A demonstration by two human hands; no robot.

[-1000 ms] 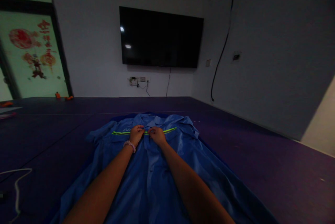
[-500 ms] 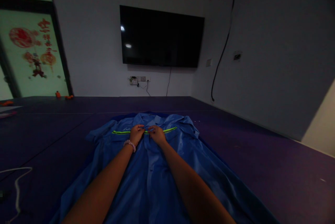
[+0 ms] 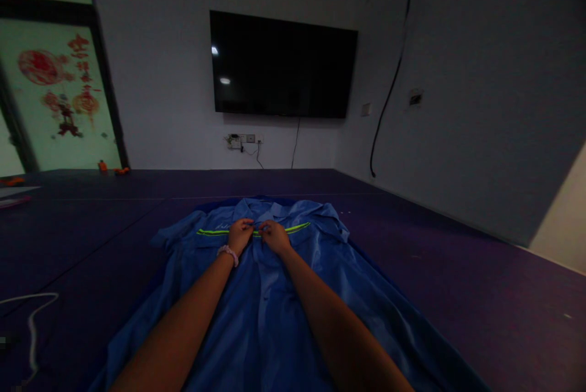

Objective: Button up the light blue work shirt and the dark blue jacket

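1. Hardly anything is shifting since the earlier frames: both hands are staying together at the chest of the garment, and only the view is drifting very slightly.
2. Both arms are reaching straight ahead over the blue work jacket (image 3: 270, 294), which is lying spread flat on the dark purple floor mat (image 3: 458, 270). Its long axis is running away from the person, collar at the far end and hem near the body.
3. The left hand (image 3: 239, 235) and the right hand (image 3: 274, 236) are meeting at the front opening, just below the collar and level with the yellow-green reflective stripe (image 3: 297, 228). Both are equally near that spot, fingertips almost touching each other.
4. Each hand is pinching the cloth along the front edge with curled fingers; whether a button or fastener is sitting between them is too small and dim to tell.
5. The jacket is looking smooth and slightly shiny, with soft wrinkles down the middle and sleeves lying out to either side.
6. A pale bracelet (image 3: 227, 253) is sitting on the left wrist.
7. Farther off, a dark television (image 3: 282, 65) is hanging on the wall, and a white cord (image 3: 32, 319) is trailing across the mat at the left.
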